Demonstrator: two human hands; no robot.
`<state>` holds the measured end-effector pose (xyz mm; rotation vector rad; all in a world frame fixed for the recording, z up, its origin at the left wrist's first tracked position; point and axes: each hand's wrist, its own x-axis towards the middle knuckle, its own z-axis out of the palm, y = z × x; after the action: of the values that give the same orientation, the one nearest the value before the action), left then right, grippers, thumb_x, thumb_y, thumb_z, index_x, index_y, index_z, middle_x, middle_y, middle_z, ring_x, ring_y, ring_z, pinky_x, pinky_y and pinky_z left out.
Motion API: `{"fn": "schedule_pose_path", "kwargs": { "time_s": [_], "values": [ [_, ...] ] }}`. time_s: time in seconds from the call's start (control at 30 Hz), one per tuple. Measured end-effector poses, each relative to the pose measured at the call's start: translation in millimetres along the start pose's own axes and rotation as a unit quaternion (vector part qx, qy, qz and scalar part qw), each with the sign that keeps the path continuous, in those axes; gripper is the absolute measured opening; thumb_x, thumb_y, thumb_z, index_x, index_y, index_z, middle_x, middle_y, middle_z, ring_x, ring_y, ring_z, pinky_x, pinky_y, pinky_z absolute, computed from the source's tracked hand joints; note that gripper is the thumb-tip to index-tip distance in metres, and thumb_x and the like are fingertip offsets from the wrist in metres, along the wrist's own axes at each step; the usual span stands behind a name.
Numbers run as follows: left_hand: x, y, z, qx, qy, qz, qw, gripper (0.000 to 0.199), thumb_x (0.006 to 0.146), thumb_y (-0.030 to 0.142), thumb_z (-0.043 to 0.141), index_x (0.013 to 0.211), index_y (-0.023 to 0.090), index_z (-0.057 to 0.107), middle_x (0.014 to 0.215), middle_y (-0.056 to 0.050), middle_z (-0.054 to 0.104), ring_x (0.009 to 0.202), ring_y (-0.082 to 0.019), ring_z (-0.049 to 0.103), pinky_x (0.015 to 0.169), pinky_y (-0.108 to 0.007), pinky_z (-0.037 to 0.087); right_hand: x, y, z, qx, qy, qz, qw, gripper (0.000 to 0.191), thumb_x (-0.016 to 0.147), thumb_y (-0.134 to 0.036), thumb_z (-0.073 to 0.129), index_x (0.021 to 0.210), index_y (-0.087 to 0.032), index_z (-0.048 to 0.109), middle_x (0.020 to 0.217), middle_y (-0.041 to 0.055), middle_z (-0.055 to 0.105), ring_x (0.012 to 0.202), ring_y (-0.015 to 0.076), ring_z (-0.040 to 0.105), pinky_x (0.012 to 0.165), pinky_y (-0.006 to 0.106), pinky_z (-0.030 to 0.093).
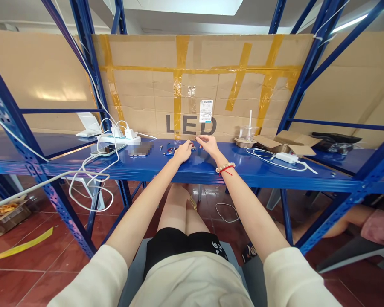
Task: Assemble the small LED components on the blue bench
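My left hand (183,152) rests low over the blue shelf (141,167), its fingers closed in a pinch; a small dark bit shows at the fingertips, too tiny to name. Just to its right, my right hand (208,144) is raised a little, thumb and fingers drawn together and pointing left. Whatever it pinches is too small to make out. The two sets of fingertips are close but apart. Beside my left hand lies a scatter of small metal and coloured parts (170,151), partly covered by that hand.
At the left are a white power strip (110,138) with chargers, looped white cables (94,168) and a phone (103,150). To the right stand a plastic cup with a straw (246,133), an open cardboard box (291,143) and a white adapter (286,157). Large cardboard (141,94) backs the shelf.
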<state>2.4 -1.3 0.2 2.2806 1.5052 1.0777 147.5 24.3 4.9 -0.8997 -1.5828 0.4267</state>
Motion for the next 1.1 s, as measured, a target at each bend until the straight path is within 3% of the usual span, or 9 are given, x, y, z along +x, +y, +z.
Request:
{"fn": "schedule_pose_path", "kwargs": {
  "time_s": [0.13, 0.3, 0.57, 1.1],
  "values": [
    [-1.2, 1.9, -0.3, -0.001, 0.001, -0.004, 1.0, 0.032, 0.087, 0.035, 0.026, 0.101, 0.024, 0.053, 0.094, -0.005, 0.063, 0.094, -0.021, 0.055, 0.084, -0.039, 0.04, -1.9, -3.8, 0.2, 0.015, 0.015, 0.035, 0.999, 0.031, 0.071, -0.037, 0.061, 0.087, -0.012, 0.066, 0.087, 0.0087, 0.066, 0.043, 0.0059, 0.05, 0.039, 0.019, 0.038],
    [0.4, -0.1, 1.1, 0.012, -0.001, 0.001, 1.0, 0.033, 0.087, 0.035, 0.024, 0.105, 0.024, 0.051, 0.096, -0.005, 0.062, 0.096, -0.022, 0.054, 0.084, -0.04, 0.04, -7.0, -12.2, 1.1, 0.012, -0.058, 0.067, 0.996, 0.029, 0.067, -0.037, 0.065, 0.082, -0.012, 0.067, 0.079, 0.0077, 0.067, 0.047, 0.0068, 0.05, 0.038, 0.017, 0.036],
    [1.3, -2.5, 0.9, 0.02, -0.005, 0.011, 1.0, 0.033, 0.088, 0.034, 0.023, 0.107, 0.024, 0.049, 0.099, -0.006, 0.061, 0.095, -0.022, 0.055, 0.083, -0.039, 0.04, -4.9, -10.1, 1.7, 0.03, -0.079, 0.094, 0.992, 0.033, 0.065, -0.041, 0.067, 0.08, -0.012, 0.067, 0.072, 0.0055, 0.065, 0.046, 0.0056, 0.047, 0.037, 0.016, 0.035],
    [-2.6, -2.7, -1.4, 0.011, -0.017, 0.038, 0.999, 0.029, 0.087, 0.036, 0.029, 0.101, 0.022, 0.05, 0.083, -0.005, 0.062, 0.087, -0.021, 0.055, 0.08, -0.037, 0.041, -6.2, -9.7, -1.1, 0.049, -0.087, 0.092, 0.991, 0.04, 0.053, -0.044, 0.075, 0.074, -0.01, 0.069, 0.065, 0.0048, 0.064, 0.039, 0.0026, 0.037, 0.035, 0.018, 0.031]
  ]
}}
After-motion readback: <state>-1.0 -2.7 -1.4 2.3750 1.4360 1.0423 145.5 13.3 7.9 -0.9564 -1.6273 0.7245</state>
